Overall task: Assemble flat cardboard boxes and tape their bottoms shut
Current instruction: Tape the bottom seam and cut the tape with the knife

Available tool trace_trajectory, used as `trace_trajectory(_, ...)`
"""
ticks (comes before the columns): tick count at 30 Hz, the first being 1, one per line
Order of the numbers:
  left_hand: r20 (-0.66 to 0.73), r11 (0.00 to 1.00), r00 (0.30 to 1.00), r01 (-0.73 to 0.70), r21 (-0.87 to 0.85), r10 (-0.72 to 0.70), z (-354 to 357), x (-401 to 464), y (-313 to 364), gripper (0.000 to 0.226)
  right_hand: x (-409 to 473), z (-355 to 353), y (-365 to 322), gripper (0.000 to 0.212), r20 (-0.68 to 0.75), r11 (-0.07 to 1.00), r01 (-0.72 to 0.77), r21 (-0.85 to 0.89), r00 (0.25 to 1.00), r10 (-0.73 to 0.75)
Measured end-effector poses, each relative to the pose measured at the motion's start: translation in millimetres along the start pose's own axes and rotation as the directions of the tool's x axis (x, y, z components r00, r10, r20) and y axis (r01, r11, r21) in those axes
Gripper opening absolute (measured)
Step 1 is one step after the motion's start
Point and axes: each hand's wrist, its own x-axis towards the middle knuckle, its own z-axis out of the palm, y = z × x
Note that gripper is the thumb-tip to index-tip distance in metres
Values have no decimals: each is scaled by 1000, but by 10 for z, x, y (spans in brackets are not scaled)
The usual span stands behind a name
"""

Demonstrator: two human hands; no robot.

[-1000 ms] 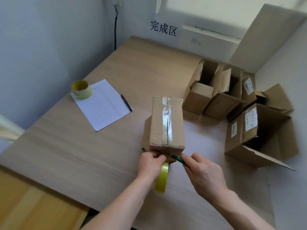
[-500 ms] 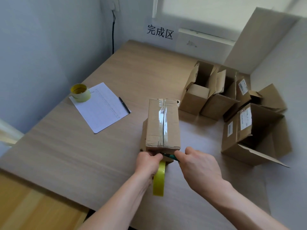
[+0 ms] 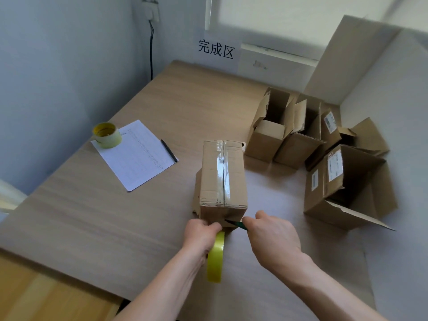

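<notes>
A small cardboard box [image 3: 222, 174] stands on the table [image 3: 97, 218] with its bottom up; a strip of clear tape runs along the seam and down the near face. My left hand [image 3: 201, 235] grips a yellow tape roll [image 3: 215, 257] right below the box's near edge. My right hand [image 3: 272, 239] holds a thin dark-green cutter [image 3: 235, 224], whose tip touches the tape between roll and box.
Several assembled open boxes [image 3: 342, 179] crowd the table's right side by the wall. A sheet of paper [image 3: 136, 155] with a pen [image 3: 169, 150] and a second tape roll [image 3: 107, 135] lie on the left. A sign [image 3: 216, 50] hangs on the far wall.
The view has shifted slightly. Both hands stay at the box's near edge; the right hand's cutter has moved left, closer to the tape.
</notes>
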Motion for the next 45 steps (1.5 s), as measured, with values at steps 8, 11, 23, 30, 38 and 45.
trace_trajectory(8,101,1000,995,-10,9,9,-157,-73,-128,28,-341,1045,495,29,178,966,-232,113,961,210)
trace_trajectory(11,216,995,974,-77,63,61,-215,-207,-78,24,-392,1217,442,38,328,912,-329,244,913,242)
trace_trajectory(23,365,906,861,-413,93,355,-197,-570,223,15,-259,423,-375,25,214,-289,-151,945,955,204)
trace_trajectory(30,240,271,429,-826,495,871,-311,-617,207,33,-309,398,-330,17,204,-285,-81,955,879,431)
trace_trajectory(38,378,128,486,-730,671,788,-318,23,570,61,-261,308,-43,9,286,-348,-90,933,771,568)
trace_trajectory(45,353,212,455,-808,550,817,-301,199,557,56,115,100,55,12,229,-258,-79,963,745,627)
